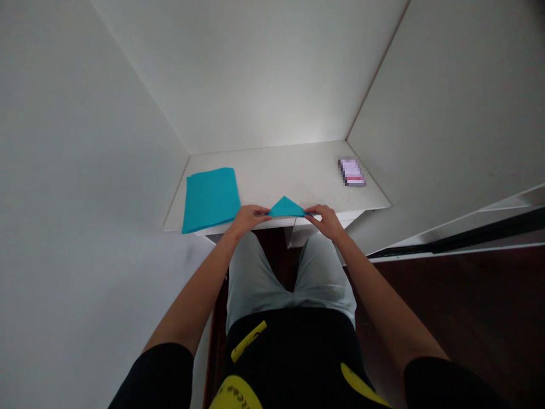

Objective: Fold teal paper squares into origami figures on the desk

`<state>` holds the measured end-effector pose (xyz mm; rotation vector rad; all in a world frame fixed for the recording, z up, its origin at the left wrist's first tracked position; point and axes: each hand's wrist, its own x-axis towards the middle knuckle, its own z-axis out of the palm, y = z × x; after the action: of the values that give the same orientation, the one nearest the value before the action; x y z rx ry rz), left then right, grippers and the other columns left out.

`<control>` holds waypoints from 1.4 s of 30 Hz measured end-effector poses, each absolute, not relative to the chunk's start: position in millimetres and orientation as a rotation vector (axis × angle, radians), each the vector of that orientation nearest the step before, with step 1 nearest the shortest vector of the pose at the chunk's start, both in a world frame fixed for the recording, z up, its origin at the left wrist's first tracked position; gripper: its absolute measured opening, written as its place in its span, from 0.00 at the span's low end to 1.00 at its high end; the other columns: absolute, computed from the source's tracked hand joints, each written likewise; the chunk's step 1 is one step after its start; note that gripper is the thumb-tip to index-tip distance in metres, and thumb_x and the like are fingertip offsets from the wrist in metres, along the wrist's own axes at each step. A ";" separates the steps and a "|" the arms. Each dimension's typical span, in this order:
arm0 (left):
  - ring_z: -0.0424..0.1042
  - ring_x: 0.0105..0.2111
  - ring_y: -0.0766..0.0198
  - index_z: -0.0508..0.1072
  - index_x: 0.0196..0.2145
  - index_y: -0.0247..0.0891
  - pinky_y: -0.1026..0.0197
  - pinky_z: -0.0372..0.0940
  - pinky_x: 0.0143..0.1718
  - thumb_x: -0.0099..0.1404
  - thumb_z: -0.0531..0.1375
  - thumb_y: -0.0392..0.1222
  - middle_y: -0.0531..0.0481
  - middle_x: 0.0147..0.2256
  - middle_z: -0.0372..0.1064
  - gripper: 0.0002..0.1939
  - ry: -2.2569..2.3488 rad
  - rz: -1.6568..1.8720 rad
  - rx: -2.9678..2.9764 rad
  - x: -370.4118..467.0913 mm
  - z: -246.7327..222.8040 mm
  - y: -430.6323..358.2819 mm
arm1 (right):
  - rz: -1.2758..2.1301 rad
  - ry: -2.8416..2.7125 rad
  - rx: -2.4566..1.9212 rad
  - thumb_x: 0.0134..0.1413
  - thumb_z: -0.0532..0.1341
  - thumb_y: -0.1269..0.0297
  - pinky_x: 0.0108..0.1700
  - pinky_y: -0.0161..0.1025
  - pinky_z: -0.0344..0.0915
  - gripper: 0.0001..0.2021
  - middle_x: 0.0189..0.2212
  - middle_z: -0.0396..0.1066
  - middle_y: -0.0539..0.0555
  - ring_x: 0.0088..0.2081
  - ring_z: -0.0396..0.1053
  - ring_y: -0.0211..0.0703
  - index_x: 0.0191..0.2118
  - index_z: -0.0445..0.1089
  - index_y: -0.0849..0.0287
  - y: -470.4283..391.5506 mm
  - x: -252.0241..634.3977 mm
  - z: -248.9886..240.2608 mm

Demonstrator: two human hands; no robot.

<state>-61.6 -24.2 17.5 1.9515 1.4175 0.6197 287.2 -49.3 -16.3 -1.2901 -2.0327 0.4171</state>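
Observation:
A small folded sheet of blue paper [285,207] spans the gap between my hands at the desk's front edge. Its upper part forms a low triangle with a crease down from the peak, and a narrow band runs along the bottom. My left hand [249,218] pinches its left corner, fingers closed. At the right corner, my right hand [327,219] grips the paper between thumb and fingers. Left of my left hand lies a stack of blue paper sheets [212,197], its lower edge reaching past the desk's front edge.
The white desk [272,170] stands in a corner against white walls. A blurred-out phone-like object [352,171] rests on its right side. A white panel [447,125] rises close on the right. My legs [251,272] are under the front edge, above a dark red floor.

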 end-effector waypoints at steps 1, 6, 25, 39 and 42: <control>0.83 0.48 0.51 0.88 0.49 0.45 0.53 0.75 0.55 0.64 0.74 0.53 0.48 0.47 0.86 0.18 1.415 0.614 1.941 -61.7 18.5 -23.9 | 0.407 -2.042 -1.294 0.72 0.62 0.50 0.53 0.52 0.72 0.15 0.44 0.84 0.57 0.46 0.79 0.54 0.49 0.81 0.52 -49.6 286.4 -15.1; 0.83 0.48 0.52 0.87 0.49 0.46 0.53 0.75 0.54 0.66 0.71 0.53 0.50 0.47 0.86 0.17 1.391 0.583 1.955 -61.5 21.8 -23.7 | 0.242 -2.119 -1.384 0.73 0.59 0.60 0.51 0.48 0.69 0.13 0.45 0.82 0.59 0.47 0.77 0.54 0.51 0.79 0.56 -52.9 275.6 -6.7; 0.80 0.46 0.53 0.83 0.55 0.42 0.53 0.71 0.52 0.75 0.65 0.57 0.43 0.45 0.82 0.20 1.573 0.530 2.423 -21.0 36.3 -53.9 | 0.153 -1.746 -1.862 0.62 0.64 0.57 0.52 0.52 0.62 0.18 0.53 0.73 0.63 0.53 0.67 0.62 0.56 0.74 0.57 -33.3 220.5 -0.9; 0.62 0.71 0.46 0.61 0.76 0.49 0.44 0.61 0.69 0.76 0.62 0.54 0.43 0.74 0.61 0.35 1.439 0.368 2.556 -16.2 18.1 -10.4 | 0.125 -1.444 -1.937 0.57 0.64 0.58 0.55 0.54 0.59 0.12 0.48 0.71 0.62 0.50 0.65 0.59 0.44 0.70 0.57 -26.7 216.0 -7.8; 0.54 0.76 0.46 0.57 0.78 0.53 0.41 0.53 0.74 0.78 0.58 0.57 0.48 0.77 0.54 0.35 1.369 0.339 2.608 -15.7 13.1 -14.3 | 0.174 -1.627 -1.823 0.64 0.63 0.56 0.55 0.53 0.58 0.09 0.48 0.74 0.61 0.52 0.65 0.60 0.40 0.75 0.55 -33.8 224.1 -9.1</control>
<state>-15.7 -14.3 13.1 2.6085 1.3694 0.3393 224.1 -33.8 -9.1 -1.8231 -1.6273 0.1744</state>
